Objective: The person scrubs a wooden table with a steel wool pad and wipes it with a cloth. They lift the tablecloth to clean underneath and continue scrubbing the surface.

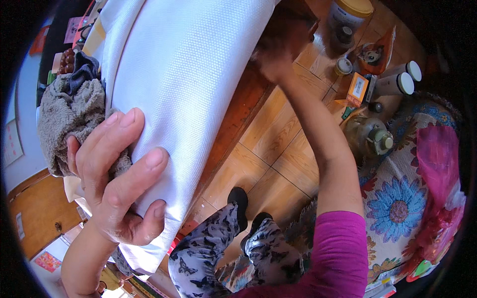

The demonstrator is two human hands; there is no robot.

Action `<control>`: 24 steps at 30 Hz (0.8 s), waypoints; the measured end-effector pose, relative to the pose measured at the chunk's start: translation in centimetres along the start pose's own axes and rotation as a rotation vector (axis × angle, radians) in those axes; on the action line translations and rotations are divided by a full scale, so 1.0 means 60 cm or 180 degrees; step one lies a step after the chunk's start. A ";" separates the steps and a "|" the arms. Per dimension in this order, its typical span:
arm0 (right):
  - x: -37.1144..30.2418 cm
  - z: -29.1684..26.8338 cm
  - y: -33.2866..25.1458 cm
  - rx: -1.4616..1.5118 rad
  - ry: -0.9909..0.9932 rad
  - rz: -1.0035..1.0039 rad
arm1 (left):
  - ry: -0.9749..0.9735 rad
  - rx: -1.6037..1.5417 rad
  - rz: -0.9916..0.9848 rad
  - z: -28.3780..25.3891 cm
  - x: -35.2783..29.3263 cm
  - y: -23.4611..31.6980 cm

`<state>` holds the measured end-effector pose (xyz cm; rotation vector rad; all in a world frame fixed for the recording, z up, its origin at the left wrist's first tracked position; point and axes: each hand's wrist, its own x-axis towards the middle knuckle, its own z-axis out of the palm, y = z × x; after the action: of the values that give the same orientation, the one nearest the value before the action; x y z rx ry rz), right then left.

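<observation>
A large white textured cloth (184, 74) drapes over a piece of furniture, its edge hanging along the side towards my legs. My left hand (117, 184) is raised over its near left part, fingers spread and slightly bent. Beside and partly behind those fingers lies a crumpled grey-brown towel (72, 116). Whether the palm presses on the towel cannot be seen. My right hand (278, 54) reaches far forward to the shaded space by the cloth's right edge. Its fingers are blurred and partly dark, so what they touch does not show.
Beneath the cloth runs a reddish-brown wooden side (248, 109). At the right stand a yellow-lidded tub (350, 15), an orange box (357, 89), white-capped containers (397, 83) and a large clear bottle (370, 136). A flowered cover (397, 193) carries a pink plastic bag (437, 164).
</observation>
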<state>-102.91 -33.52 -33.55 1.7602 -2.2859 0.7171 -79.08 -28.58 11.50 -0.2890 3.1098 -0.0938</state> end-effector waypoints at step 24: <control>-0.101 -0.122 -0.126 0.0816 -0.1139 -0.0136 | -0.0360 0.0160 -0.0029 -0.011 -0.012 -0.004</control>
<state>-95.13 -26.30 -27.63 2.2038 -2.4575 0.7700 -78.32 -28.66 12.19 -0.2962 2.9893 -0.1499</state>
